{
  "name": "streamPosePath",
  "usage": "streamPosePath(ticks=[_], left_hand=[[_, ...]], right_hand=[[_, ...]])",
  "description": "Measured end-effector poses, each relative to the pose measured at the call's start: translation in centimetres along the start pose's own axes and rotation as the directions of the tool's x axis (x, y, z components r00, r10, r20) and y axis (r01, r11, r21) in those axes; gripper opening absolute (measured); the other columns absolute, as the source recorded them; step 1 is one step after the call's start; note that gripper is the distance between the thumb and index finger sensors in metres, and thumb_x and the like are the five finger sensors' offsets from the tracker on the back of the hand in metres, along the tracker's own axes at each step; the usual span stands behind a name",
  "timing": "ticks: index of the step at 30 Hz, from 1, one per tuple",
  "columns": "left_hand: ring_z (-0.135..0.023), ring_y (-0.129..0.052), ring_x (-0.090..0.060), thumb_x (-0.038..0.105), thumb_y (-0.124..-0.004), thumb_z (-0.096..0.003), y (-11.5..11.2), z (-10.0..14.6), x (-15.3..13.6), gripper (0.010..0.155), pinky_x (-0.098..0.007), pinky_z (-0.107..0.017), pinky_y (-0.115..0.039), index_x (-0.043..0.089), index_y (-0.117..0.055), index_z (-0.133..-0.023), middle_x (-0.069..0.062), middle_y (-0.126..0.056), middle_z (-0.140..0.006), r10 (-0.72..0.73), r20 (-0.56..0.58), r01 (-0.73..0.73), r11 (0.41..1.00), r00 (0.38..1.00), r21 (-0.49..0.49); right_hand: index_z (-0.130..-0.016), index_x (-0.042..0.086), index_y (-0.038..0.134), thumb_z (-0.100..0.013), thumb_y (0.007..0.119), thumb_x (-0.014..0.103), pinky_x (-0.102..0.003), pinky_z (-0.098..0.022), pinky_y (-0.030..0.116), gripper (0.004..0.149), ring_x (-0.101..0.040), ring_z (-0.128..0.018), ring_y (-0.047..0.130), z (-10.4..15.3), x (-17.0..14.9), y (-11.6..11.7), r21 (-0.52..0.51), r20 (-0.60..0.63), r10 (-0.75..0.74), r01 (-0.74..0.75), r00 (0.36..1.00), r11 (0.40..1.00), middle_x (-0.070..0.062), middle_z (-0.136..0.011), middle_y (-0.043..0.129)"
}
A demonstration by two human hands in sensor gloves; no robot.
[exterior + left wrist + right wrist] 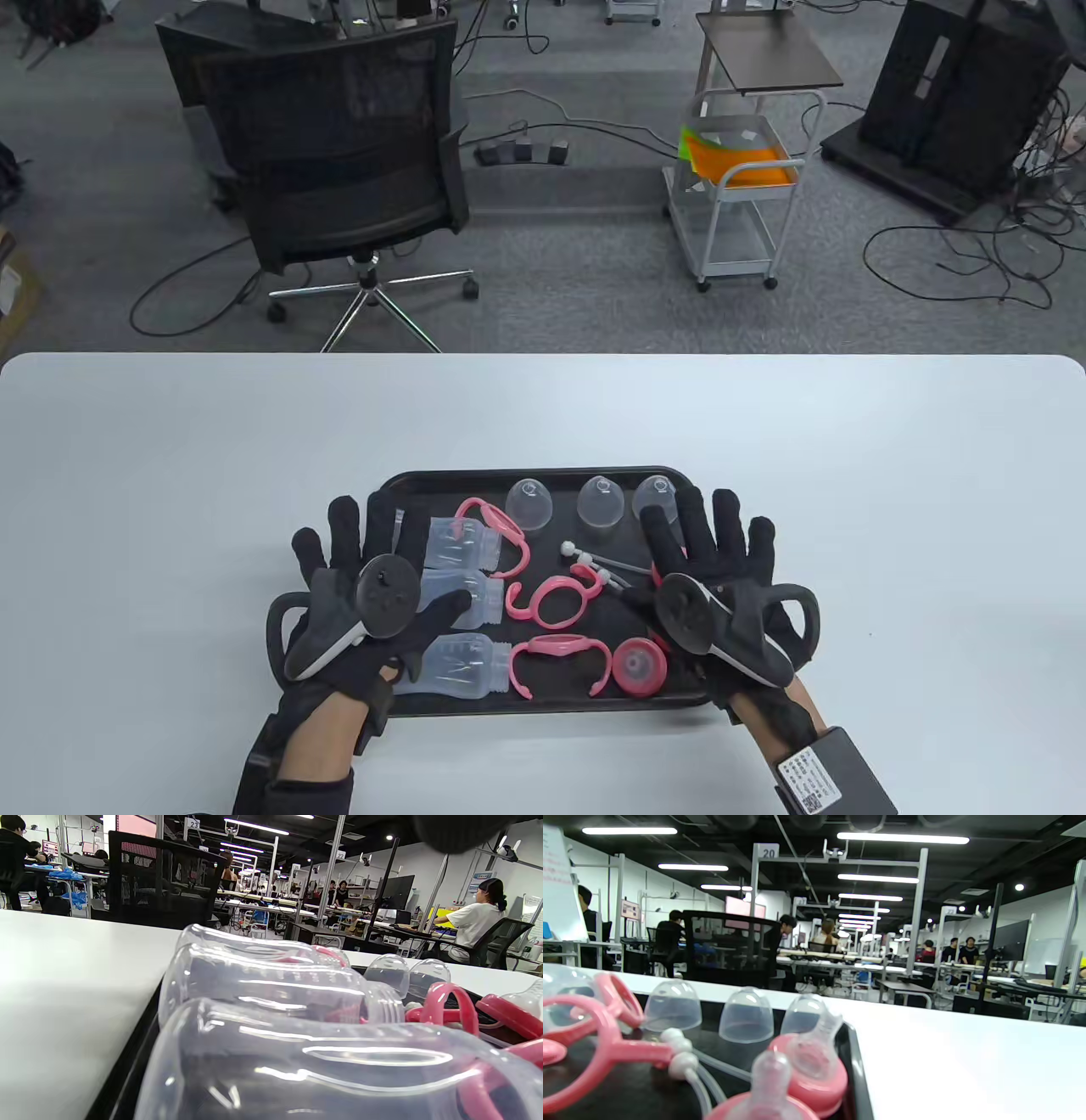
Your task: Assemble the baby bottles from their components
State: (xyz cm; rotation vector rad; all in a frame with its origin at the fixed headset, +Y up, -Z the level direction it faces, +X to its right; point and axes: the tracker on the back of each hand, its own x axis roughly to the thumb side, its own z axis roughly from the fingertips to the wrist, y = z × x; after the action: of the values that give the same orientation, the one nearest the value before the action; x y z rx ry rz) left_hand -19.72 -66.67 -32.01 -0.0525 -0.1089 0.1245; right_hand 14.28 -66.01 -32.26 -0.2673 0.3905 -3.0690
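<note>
Left wrist view: white sign reading "23" (193, 823) on overhead frame at 11 o'clock; second sign "22" (340, 855) on a post at about 12 o'clock. Right wrist view: sign "20" (768, 852) atop a post at 11 o'clock; small "22" sign (950, 910) on a frame at 2 o'clock. Table view: white label (808, 779) on black wrist box at 5 o'clock, print too small to read.
</note>
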Motion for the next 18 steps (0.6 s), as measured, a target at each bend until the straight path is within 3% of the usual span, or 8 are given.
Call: streamPosePath(ticks=[8,15,18], left_hand=[[-0.111,0.004,-0.042,0.089,-0.063,-0.0432,0.5,0.5,0.4,0.104,-0.073,-0.07,-0.001,0.036,-0.013,-0.117,-0.002,-0.003,-0.123,0.01,0.04,-0.01,1.0,0.999,0.003],[-0.112,-0.003,-0.044,0.09,-0.072,-0.0415,0.3,1.0,1.3,0.111,-0.075,-0.071,-0.007,0.034,-0.013,-0.117,-0.004,-0.006,-0.123,0.003,0.109,0.006,0.996,0.994,-0.089],[-0.114,-0.013,-0.045,0.087,-0.08,-0.0405,0.1,1.0,2.0,0.113,-0.075,-0.073,-0.012,0.034,-0.016,-0.117,-0.003,-0.016,-0.124,-0.026,0.153,0.047,0.99,0.988,-0.136]], right_hand=[[-0.111,0.036,0.032,-0.036,0.057,0.071,-0.074,-0.077,0.036,0.087,-0.045,-0.111,0.029,0.0,-0.5,-0.5,-0.002,-0.011,-0.026,0.026,1.0,1.0,-0.005,-0.12,0.025],[-0.111,0.036,0.032,-0.036,0.058,0.071,-0.074,-0.077,0.037,0.087,-0.046,-0.111,0.03,-0.2,-1.8,0.1,0.033,-0.045,-0.072,0.074,0.996,0.997,-0.005,-0.12,0.026],[-0.111,0.036,0.032,-0.036,0.058,0.071,-0.074,-0.077,0.037,0.087,-0.046,-0.111,0.031,-0.1,-2.4,0.3,0.04,-0.057,-0.071,0.074,0.996,0.996,-0.005,-0.12,0.027]])
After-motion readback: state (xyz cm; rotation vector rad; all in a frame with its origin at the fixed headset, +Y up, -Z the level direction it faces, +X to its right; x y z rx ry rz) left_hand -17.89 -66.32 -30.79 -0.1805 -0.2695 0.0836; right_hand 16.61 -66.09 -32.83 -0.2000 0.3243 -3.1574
